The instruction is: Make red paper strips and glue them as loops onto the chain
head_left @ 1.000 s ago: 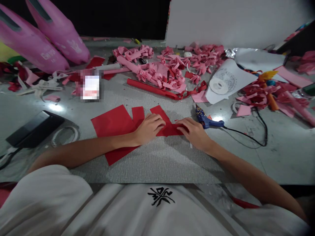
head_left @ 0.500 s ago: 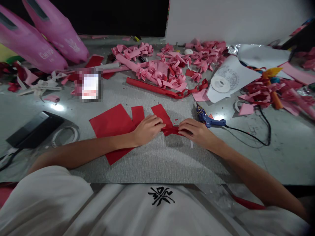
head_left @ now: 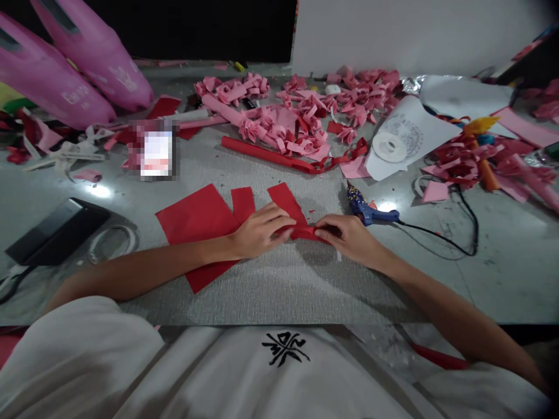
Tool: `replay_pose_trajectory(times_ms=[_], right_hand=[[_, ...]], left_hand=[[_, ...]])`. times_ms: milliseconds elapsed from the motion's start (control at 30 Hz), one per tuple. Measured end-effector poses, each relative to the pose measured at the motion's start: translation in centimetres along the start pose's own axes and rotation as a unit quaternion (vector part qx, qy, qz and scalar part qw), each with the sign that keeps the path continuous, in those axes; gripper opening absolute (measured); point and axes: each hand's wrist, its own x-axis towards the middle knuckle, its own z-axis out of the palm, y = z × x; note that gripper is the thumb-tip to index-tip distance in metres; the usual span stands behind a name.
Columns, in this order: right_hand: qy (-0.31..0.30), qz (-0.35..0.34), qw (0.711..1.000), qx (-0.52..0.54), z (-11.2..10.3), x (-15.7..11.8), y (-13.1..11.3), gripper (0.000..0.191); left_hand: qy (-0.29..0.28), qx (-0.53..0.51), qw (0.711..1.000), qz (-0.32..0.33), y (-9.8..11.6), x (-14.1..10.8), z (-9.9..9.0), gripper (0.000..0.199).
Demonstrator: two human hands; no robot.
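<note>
A narrow red paper strip (head_left: 303, 231) is stretched between my two hands, low over the grey mat. My left hand (head_left: 263, 231) pinches its left end between thumb and fingers. At the other end, my right hand (head_left: 343, 235) grips the strip with thumb and fingertips. Just behind it lies a loose red paper piece (head_left: 285, 201), partly covered by the strip. A large red sheet (head_left: 196, 212) rests under my left forearm, with a small red rectangle (head_left: 243, 202) beside it.
A blue glue gun (head_left: 371, 214) with a black cord lies right of my hands. Pink paper flowers (head_left: 279, 128) and a long red paper roll (head_left: 262, 153) are behind. A tape roll (head_left: 390, 146) sits on white paper; a black power bank (head_left: 56, 233) lies left.
The red strip has turned slightly and now shows a flatter, straighter band between my fingers. Both hands stay nearly in place; the whole view has shifted a little.
</note>
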Motion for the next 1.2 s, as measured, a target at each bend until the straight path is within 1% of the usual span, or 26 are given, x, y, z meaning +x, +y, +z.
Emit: replay_pose_trajectory(times_ms=[67,100,133,200,233,267,333,400,500,567,767,900,1067,1200], right_hand=[[-0.009,-0.004,1.000,0.001,-0.1,0.0,-0.2,0.021],[-0.013,-0.005,1.000,0.003,-0.1,-0.1,-0.3,0.021],[-0.017,-0.005,1.000,0.004,-0.1,-0.1,-0.4,0.021],[-0.024,-0.003,1.000,0.004,0.0,-0.2,-0.7,0.023],[-0.025,0.000,1.000,0.005,0.0,-0.2,-0.9,0.024],[-0.025,0.004,1.000,0.008,-0.1,-0.3,-1.0,0.025],[-0.031,0.021,0.999,0.028,-0.3,-0.3,-1.1,0.027],[-0.047,0.045,0.997,0.049,-0.6,-0.3,-1.2,0.027],[-0.072,0.055,0.994,0.061,-1.2,-0.2,-1.0,0.026],[-0.084,0.053,0.992,0.072,-1.4,-0.2,-0.6,0.025],[-0.100,0.075,0.984,0.130,-1.3,-0.1,0.4,0.026],[-0.101,0.093,0.977,0.163,-1.3,-0.1,0.6,0.027],[-0.098,0.103,0.976,0.167,-1.6,-0.1,0.3,0.029],[-0.100,0.105,0.976,0.164,-1.7,0.0,-0.1,0.030]], left_hand=[[0.006,-0.087,0.995,-0.044,0.6,0.4,-0.6,0.036],[-0.003,-0.133,0.988,-0.082,0.9,0.7,-0.9,0.044],[-0.023,-0.176,0.976,-0.130,1.2,0.9,-1.1,0.048],[-0.080,-0.233,0.946,-0.213,1.5,1.3,-1.2,0.050],[-0.110,-0.248,0.933,-0.236,1.6,1.5,-1.1,0.046],[-0.136,-0.260,0.924,-0.247,1.5,1.6,-1.0,0.041],[-0.176,-0.288,0.906,-0.254,1.3,1.7,-0.8,0.032],[-0.209,-0.332,0.880,-0.269,1.0,1.8,-0.6,0.028],[-0.247,-0.388,0.839,-0.292,0.4,2.0,-0.5,0.028],[-0.261,-0.408,0.825,-0.292,0.0,2.1,-0.5,0.029],[-0.295,-0.429,0.803,-0.291,-0.9,2.5,-0.4,0.029],[-0.303,-0.437,0.794,-0.295,-1.1,2.6,-0.6,0.027],[-0.308,-0.461,0.773,-0.307,-1.0,2.7,-0.9,0.026],[-0.309,-0.469,0.768,-0.309,-1.0,2.7,-0.9,0.027]])
